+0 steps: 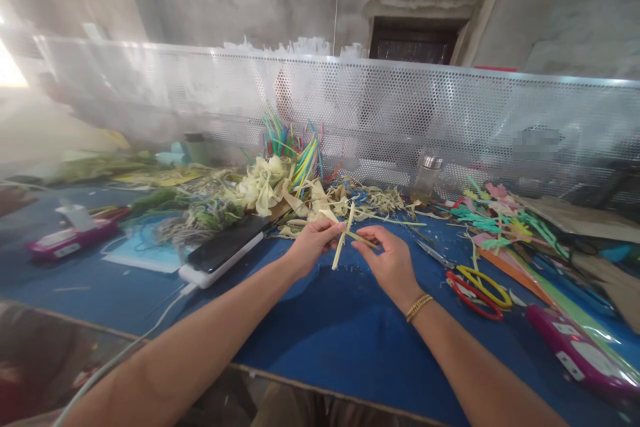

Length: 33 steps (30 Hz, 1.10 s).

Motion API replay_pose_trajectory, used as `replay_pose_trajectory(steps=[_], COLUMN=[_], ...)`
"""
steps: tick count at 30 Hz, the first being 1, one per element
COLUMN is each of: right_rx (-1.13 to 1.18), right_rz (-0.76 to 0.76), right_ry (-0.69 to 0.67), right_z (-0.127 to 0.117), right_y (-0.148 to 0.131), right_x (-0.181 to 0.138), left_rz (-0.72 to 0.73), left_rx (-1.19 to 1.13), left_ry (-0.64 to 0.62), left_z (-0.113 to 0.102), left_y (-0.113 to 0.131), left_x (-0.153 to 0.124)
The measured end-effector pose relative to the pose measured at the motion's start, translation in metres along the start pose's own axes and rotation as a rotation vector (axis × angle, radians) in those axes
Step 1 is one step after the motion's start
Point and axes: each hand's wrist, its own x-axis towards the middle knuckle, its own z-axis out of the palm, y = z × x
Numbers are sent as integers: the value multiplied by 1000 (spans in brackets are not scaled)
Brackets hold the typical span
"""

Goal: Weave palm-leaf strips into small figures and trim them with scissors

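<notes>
Both my hands meet over the blue table [320, 327], pinching thin pale yellow leaf strips [344, 237] that cross each other between them. My left hand [313, 243] has its fingers closed on the strips from the left. My right hand [389, 260], with a gold bracelet on its wrist, pinches the strips from the right. A pile of pale leaf strips and scraps [280, 197] lies just beyond my hands.
Red and yellow scissors [477, 287] lie right of my right hand. A phone on a white power bank [223, 250] with a cable sits to the left. Coloured straws [295, 147] stand at the back, before a perforated metal screen [400, 113]. Coloured paper bits [500, 220] and pink cases lie at both sides.
</notes>
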Motion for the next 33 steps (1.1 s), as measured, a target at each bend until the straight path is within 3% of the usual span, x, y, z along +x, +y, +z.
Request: replay_pose_trajectory(steps=[3,9,15,22,27,33], right_rx=[-257,-267,-324,-488,-437,-245], right_rz=[-132,-30,-145,-218,-219,-109], right_ry=[-15,38,-22,-82,-68,-33], right_z=[-4,-1,0,-6,-8,-6], right_y=[-5,-3,-8,-13,-14,-7], right_x=[-1,-3,-3,0,1,3], left_rz=[1,121,171,220,257,278], left_rx=[61,28,47,266,378,349], left_ry=[-25,-120,-24,118,28,-58], left_z=[2,10,11,7,3,4], left_y=[2,0,0,-1,-2,-1], left_x=[-3,-4,-4,-1,0,-1])
